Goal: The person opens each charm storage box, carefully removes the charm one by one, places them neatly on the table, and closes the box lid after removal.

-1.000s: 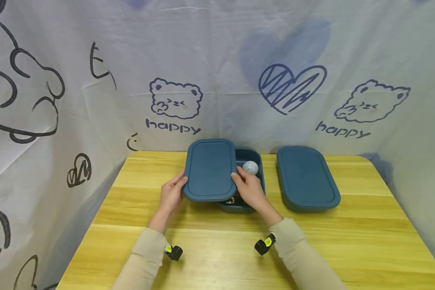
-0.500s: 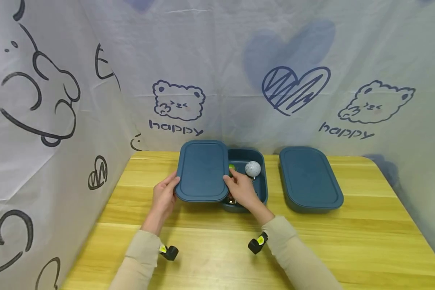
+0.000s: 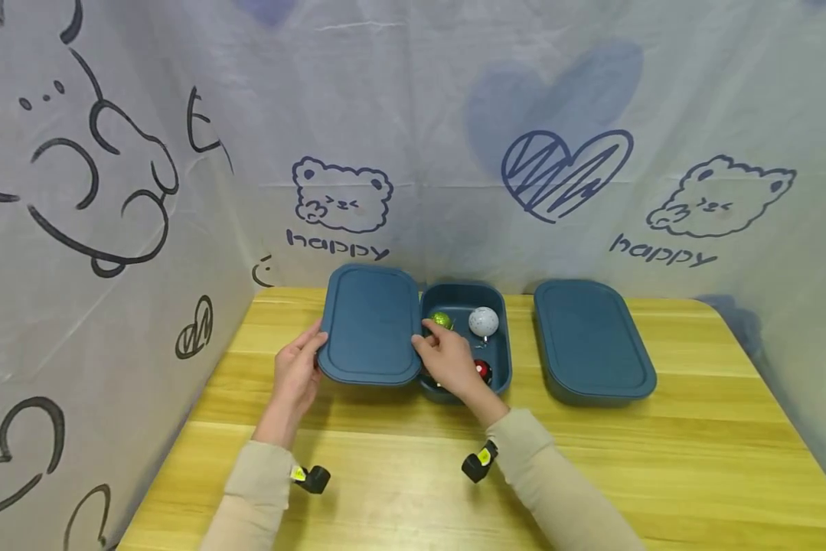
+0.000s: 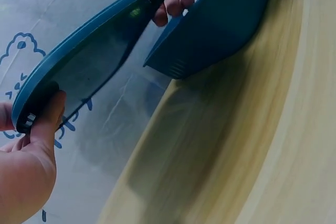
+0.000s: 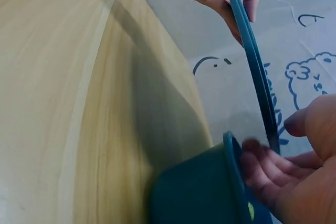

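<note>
A dark blue lid (image 3: 370, 325) is held up off the table, just left of its open box (image 3: 501, 352). My left hand (image 3: 298, 373) pinches the lid's left edge, thumb on one face and fingers on the other, as the left wrist view shows. At the lid's right edge, my right hand (image 3: 450, 363) pinches it with thumb and fingertips, over the box's left part. Inside the box lie a white speckled ball (image 3: 484, 322), a shiny green ball (image 3: 441, 321) and a red piece (image 3: 482, 370), partly hidden by the right hand.
A second blue box with its lid on (image 3: 595, 340) stands to the right on the wooden table (image 3: 399, 474). A white cloth (image 3: 447, 222) with drawn bears and hearts hangs behind the table and along its left side.
Both hands have carried the lid leftward, off the box. More of the box's inside now shows, with the green ball and the red piece in view.
</note>
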`<state>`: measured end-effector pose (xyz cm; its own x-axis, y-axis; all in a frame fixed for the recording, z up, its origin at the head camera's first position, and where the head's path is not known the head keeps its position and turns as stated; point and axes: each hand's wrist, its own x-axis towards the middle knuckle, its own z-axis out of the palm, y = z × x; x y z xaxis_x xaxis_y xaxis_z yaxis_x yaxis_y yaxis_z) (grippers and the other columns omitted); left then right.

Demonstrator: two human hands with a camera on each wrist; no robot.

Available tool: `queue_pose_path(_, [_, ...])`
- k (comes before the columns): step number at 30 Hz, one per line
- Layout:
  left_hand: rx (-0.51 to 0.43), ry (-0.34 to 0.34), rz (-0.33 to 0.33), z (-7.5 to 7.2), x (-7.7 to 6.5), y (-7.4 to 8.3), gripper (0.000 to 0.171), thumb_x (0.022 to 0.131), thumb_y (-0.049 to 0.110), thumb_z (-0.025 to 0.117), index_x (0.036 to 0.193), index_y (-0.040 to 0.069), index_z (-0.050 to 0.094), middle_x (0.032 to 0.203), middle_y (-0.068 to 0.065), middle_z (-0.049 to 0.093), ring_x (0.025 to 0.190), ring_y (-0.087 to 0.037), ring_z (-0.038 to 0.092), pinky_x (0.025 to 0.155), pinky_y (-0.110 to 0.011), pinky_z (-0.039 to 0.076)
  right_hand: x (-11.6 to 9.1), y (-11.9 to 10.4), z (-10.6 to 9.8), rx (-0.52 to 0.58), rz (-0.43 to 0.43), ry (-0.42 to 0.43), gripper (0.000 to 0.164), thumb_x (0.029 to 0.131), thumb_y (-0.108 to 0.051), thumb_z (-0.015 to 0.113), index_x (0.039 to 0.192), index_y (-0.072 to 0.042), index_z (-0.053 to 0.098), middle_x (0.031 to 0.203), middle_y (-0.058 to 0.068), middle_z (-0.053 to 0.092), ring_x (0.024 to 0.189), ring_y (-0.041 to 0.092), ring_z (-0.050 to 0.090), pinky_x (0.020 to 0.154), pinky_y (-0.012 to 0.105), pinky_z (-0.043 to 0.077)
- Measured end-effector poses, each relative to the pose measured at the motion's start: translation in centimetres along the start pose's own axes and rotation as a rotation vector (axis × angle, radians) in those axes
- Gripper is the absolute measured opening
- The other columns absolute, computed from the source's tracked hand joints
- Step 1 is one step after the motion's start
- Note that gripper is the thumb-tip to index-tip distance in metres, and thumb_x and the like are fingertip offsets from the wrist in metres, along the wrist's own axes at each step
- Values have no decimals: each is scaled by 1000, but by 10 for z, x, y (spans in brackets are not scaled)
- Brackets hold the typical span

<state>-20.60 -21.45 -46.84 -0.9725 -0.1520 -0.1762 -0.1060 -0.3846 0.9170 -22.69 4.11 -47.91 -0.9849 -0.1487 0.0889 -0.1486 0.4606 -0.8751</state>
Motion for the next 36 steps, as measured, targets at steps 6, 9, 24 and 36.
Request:
queue_pose_path(6, [21, 19, 13, -2, -7, 9, 49, 109, 9, 56, 157, 3, 48, 160, -15, 49, 99, -2, 77, 88, -20, 61, 2, -11, 3, -54, -48, 50, 47, 104, -25, 67, 143, -1, 64, 107, 10, 74, 95, 22, 70, 86, 40, 58])
queue_pose_path(9, [48, 41, 38, -4, -12, 11, 48, 109, 11, 57, 156, 5, 50, 158, -16, 51, 98, -3, 77, 87, -21, 62, 2, -17, 6, -38, -74, 33, 44, 104, -26, 67, 140, -2, 67, 115, 13, 73, 104, 27, 70, 92, 45, 59])
queue_pose_path(24, [362, 129, 140, 6, -29, 11, 48, 104, 15, 62, 150, 4, 58, 143, -21, 63, 102, 0, 75, 83, -16, 60, 16, -42, 31, 13, -96, -95, 42, 108, -34, 61, 137, -5, 69, 131, 11, 74, 120, 29, 70, 101, 45, 59])
queue_pose_path(36, [484, 114, 169, 11, -30, 7, 45, 105, 17, 63, 149, 9, 61, 142, -18, 65, 129, -27, 67, 87, -13, 57, 31, -57, 45, 5, -119, -149, 45, 109, -37, 59, 142, -6, 65, 137, 11, 71, 125, 28, 68, 105, 45, 57])
